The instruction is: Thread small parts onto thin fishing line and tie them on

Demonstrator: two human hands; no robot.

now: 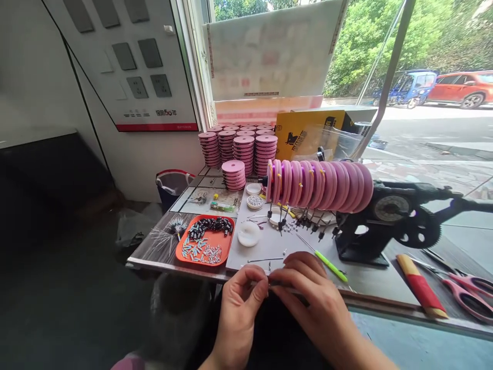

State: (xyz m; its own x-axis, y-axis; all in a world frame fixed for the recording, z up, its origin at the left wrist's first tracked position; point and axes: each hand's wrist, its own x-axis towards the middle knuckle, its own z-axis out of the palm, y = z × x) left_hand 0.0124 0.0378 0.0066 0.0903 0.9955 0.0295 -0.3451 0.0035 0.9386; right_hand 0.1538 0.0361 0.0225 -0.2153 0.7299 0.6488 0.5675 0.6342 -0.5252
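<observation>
My left hand (241, 303) and my right hand (308, 293) meet at the table's near edge, fingertips pinched together on a thin, small piece that I cannot make out. Just beyond them a thin rod with a green handle (327, 262) lies on the grey mat (277, 246). A row of pink spools (319, 185) sits on the spindle of a black hand-crank winder (389, 216), with small weights hanging below. An orange tray (204, 239) of small dark and silver parts lies to the left.
Stacks of pink spools (239, 146) stand at the back by the window, next to a yellow box (308, 131). Pink scissors (466, 290) and a red-and-tan roll (421, 290) lie at the right. Small white dishes (254, 200) sit mid-table. A bin (173, 185) stands beside the table.
</observation>
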